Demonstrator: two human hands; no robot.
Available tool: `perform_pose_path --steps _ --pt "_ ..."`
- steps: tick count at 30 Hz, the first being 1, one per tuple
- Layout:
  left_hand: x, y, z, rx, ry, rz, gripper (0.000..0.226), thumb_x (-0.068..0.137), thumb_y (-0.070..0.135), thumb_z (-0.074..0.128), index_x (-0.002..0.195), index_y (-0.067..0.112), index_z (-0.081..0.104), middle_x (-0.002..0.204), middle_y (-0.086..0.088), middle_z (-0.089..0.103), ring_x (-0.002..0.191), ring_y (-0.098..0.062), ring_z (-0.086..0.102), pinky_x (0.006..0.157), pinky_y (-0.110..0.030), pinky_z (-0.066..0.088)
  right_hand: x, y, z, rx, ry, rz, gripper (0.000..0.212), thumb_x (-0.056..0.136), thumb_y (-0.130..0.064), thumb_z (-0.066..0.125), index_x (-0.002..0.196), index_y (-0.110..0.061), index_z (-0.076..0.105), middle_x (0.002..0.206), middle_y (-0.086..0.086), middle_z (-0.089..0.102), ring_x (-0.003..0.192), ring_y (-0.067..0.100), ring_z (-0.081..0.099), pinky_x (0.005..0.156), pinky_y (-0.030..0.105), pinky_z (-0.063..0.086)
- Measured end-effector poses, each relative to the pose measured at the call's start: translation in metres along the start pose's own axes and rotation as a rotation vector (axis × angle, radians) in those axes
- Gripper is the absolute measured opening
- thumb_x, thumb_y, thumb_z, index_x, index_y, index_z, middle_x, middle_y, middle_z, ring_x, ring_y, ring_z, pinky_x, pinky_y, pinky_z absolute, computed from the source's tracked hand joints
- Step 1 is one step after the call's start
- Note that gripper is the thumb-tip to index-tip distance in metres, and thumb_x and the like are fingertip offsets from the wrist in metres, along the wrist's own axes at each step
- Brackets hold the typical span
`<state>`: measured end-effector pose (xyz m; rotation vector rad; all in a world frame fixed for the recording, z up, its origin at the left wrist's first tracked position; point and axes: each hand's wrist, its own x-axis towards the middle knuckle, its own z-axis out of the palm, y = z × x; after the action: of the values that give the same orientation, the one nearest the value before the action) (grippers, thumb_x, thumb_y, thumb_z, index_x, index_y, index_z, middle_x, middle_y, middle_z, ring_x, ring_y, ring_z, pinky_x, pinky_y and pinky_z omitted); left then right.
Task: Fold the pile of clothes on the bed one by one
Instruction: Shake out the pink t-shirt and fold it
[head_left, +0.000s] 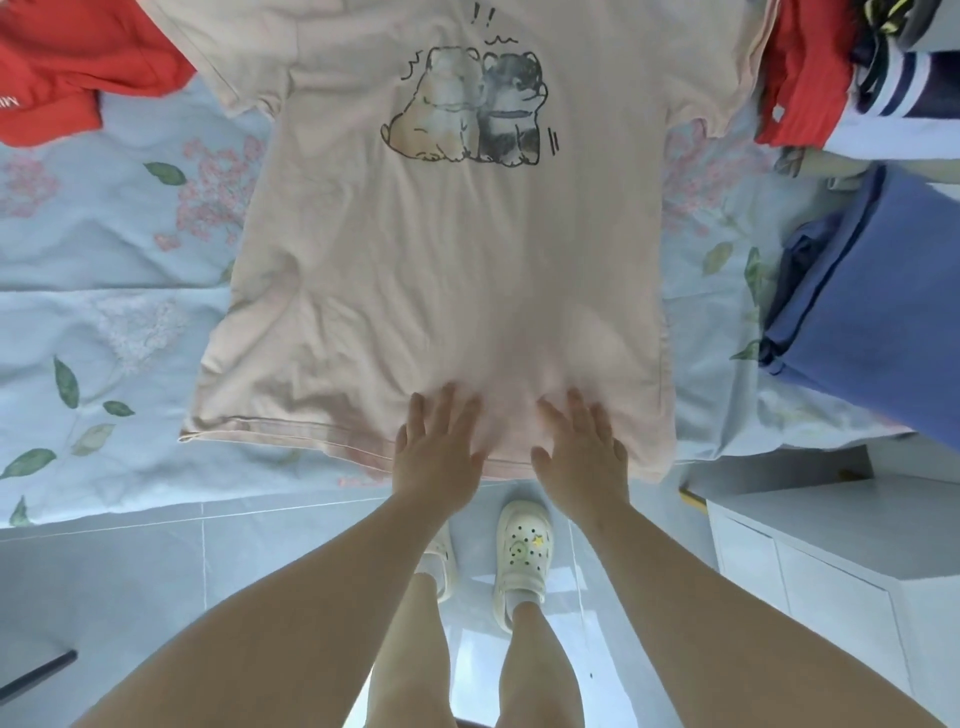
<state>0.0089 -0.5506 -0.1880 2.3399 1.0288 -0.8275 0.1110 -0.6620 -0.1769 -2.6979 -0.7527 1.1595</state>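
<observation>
Fingers (451, 410) straight, slightly spread, flat on cloth, gripping nothing. Left hand (436, 449) and right hand (582, 452) side by side, pressing the near hem of the pink t-shirt (441, 270). Spread print-up across the middle of the bed (104, 260), hem at the near edge. Creased toward the near left corner. Likely best: sweep palms outward to the side seams, square the hem before turning sleeves in. Red top (67, 67) far left; folded blue clothes (862, 291) right.

The pink T-shirt (426, 260) lost its collar to the top edge; the red garment (67, 67) (lettering unreadable) was cropped, and one shoe (442, 556) hid behind a forearm (332, 587).
</observation>
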Motion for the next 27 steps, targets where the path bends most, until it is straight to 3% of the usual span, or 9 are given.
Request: perform_pose_path --steps 2,5,12,22,27 --pt "0.000 -0.006 -0.005 -0.010 0.061 0.032 0.046 0.100 0.034 0.035 0.146 0.036 0.027 0.159 0.009 0.011 0.145 -0.024 0.010 0.112 -0.038 0.024 0.002 -0.008 0.005 -0.096 -0.083 -0.003 0.060 0.096 -0.025 0.042 0.149 -0.033 0.016 0.160 0.001 -0.009 0.147 0.028 -0.005 0.115 0.041 0.012" --pt "0.003 -0.022 -0.025 -0.062 0.208 0.043 0.036 0.099 0.022 0.037 0.133 0.028 0.050 0.142 0.009 0.043 0.125 -0.022 0.042 0.098 -0.033 0.037 0.007 -0.031 -0.004 -0.114 -0.025 -0.021 0.055 0.096 -0.025 0.039 0.148 -0.029 0.021 0.160 0.003 -0.004 0.147 0.027 0.000 0.115 0.038 0.013" --pt "0.049 -0.080 -0.096 -0.164 0.268 -0.034 0.044 0.098 0.023 0.042 0.142 0.025 0.038 0.148 0.004 0.034 0.135 -0.021 0.031 0.103 -0.036 0.032 0.064 -0.109 -0.047 -0.058 -0.050 -0.072 0.057 0.096 -0.024 0.039 0.149 -0.031 0.019 0.160 -0.001 -0.004 0.147 0.024 0.002 0.114 0.038 0.016" --pt "0.198 -0.175 -0.213 -0.461 0.348 -0.069 0.046 0.098 0.027 0.044 0.143 0.022 0.037 0.145 -0.001 0.038 0.128 -0.026 0.041 0.103 -0.041 0.037 0.227 -0.267 -0.090 -0.078 0.064 -0.104 0.062 0.094 -0.026 0.044 0.150 -0.029 0.016 0.160 0.002 0.004 0.146 0.024 0.006 0.112 0.042 0.020" --pt "0.260 -0.202 -0.260 -0.933 0.501 -0.261 0.047 0.093 0.026 0.052 0.137 0.014 0.041 0.121 -0.005 0.054 0.111 -0.028 0.053 0.091 -0.034 0.042 0.305 -0.301 -0.102 0.004 0.050 -0.038 0.067 0.093 -0.038 0.048 0.150 -0.037 0.011 0.160 0.001 -0.001 0.147 0.026 0.002 0.117 0.045 0.014"
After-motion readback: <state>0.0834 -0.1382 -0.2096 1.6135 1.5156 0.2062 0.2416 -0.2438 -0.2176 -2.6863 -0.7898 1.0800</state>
